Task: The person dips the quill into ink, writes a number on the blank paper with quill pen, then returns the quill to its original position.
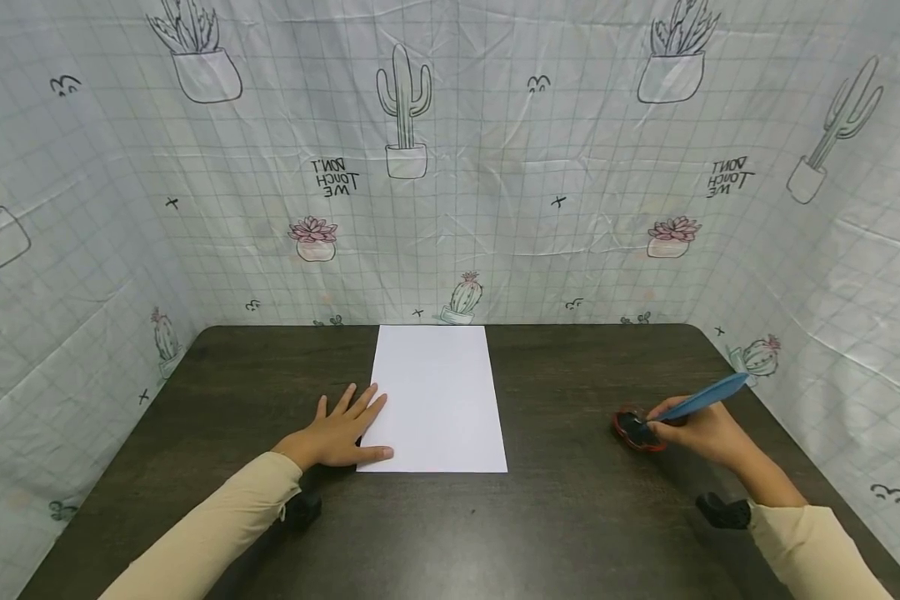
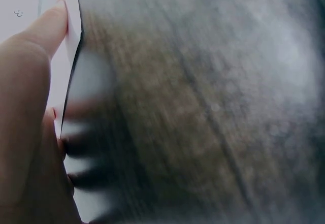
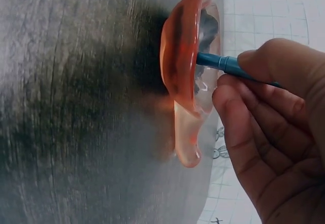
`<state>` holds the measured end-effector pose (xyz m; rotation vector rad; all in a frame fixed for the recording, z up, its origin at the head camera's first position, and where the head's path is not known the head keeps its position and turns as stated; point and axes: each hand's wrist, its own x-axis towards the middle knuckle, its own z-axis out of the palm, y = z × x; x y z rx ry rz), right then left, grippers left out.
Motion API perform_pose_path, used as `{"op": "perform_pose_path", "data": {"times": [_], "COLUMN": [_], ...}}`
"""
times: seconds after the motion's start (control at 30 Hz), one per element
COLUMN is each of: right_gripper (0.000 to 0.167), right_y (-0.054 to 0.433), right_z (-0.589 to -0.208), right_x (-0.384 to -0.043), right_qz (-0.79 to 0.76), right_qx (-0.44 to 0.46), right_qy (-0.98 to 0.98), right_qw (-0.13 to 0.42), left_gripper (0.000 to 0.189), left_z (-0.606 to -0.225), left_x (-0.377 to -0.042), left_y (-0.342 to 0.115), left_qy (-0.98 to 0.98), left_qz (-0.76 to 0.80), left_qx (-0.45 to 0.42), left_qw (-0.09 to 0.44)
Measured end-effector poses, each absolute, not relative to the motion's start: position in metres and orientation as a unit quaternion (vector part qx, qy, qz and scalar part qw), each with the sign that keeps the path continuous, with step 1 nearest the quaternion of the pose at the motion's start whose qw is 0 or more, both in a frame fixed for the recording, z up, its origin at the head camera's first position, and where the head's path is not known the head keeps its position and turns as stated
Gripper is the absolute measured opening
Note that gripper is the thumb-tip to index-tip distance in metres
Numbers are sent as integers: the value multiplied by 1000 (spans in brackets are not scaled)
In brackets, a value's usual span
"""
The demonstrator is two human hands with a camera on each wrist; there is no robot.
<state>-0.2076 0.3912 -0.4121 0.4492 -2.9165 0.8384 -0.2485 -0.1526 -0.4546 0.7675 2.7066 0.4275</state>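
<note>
Your right hand (image 1: 708,435) pinches the blue quill (image 1: 708,394) low on its shaft, thumb against fingertips, the feather end slanting up toward the right edge of the worktop (image 1: 450,533). The quill's lower end is down in the red dish (image 3: 177,56), by the dark stuff (image 3: 207,31) inside it; you can't see the very tip. The dish sits near the worktop's right edge. Your left hand (image 1: 341,437) grips nothing: its fingers are spread wide at the left edge of the paper (image 1: 438,400), near the close left corner, thumb on the sheet. The paper lies by the middle of the worktop's far edge and looks blank. The step in hand seems to be dipping. Your next move probably calls for lifting the quill clear of the rim without tipping the dish, while your left hand steadies the sheet.
</note>
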Motion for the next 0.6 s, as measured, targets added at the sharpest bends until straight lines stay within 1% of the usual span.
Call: {"op": "perform_pose_path", "data": {"times": [0.17, 0.37, 0.6], "right_gripper": [7, 7, 8], "right_y": [392, 392, 393], "right_z": [-414, -414, -414], "right_x": [-207, -208, -208], "right_qz": [269, 283, 287], "right_qx": [146, 154, 130], "right_qy": [-951, -946, -949], "right_qw": [46, 42, 11], "left_gripper": [91, 92, 92], "left_z": [-454, -454, -451], "left_x": [-249, -250, -249], "left_y": [-151, -151, -151], "left_qy": [941, 943, 943], "left_qz": [145, 138, 136], "left_qx": [263, 258, 263], "left_qw": [153, 157, 156]}}
